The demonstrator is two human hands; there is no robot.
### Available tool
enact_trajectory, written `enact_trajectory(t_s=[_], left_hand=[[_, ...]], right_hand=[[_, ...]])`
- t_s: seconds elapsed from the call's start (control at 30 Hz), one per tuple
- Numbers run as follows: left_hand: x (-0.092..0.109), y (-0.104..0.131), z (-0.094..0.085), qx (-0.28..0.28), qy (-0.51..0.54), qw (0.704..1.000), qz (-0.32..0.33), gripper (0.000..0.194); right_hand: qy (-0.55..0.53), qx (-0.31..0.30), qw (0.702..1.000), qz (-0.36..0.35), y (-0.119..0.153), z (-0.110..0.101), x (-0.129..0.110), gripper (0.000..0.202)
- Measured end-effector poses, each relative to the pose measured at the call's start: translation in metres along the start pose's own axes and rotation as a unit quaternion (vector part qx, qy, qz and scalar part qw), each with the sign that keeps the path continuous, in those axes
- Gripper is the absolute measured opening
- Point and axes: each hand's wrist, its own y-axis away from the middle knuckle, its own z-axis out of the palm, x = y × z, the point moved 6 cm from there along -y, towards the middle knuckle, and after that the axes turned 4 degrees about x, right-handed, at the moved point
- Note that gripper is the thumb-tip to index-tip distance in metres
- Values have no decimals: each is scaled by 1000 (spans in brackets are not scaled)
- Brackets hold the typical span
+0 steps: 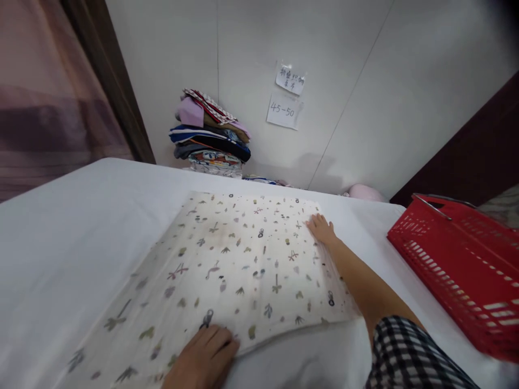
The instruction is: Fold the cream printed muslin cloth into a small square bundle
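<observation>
A cream cloth (243,254) printed with small plants and other motifs lies spread over the white-covered table. Near its front edge, my left hand (206,356) rests on the cloth with the fingers close together and slightly bent; I see nothing held in it. My right hand (321,228) reaches to the right edge of the cloth, towards the far corner. Its fingers lie flat and apart on the fabric. A few soft wrinkles run along the right side of the cloth, and the fabric looks thin.
A red plastic basket (458,265) with a metal handle stands at the right. Folded clothes (211,135) are stacked beyond the far edge of the white tablecloth (93,216). Two handwritten papers (283,111) hang on the wall. A pink curtain (48,97) hangs at the left.
</observation>
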Motion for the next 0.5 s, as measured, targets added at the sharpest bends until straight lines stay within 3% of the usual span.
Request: enact_trajectory(t_s=[0.17, 0.3, 0.5], left_hand=[[5, -3, 1, -100, 41, 994, 9, 19], [5, -4, 9, -146, 29, 988, 31, 22], [12, -8, 9, -160, -29, 985, 51, 26]], right_hand=[[-33, 3, 999, -10, 107, 5, 42, 59], [-68, 20, 997, 14, 186, 0, 80, 55], [-184, 106, 976, 38, 267, -17, 107, 45]])
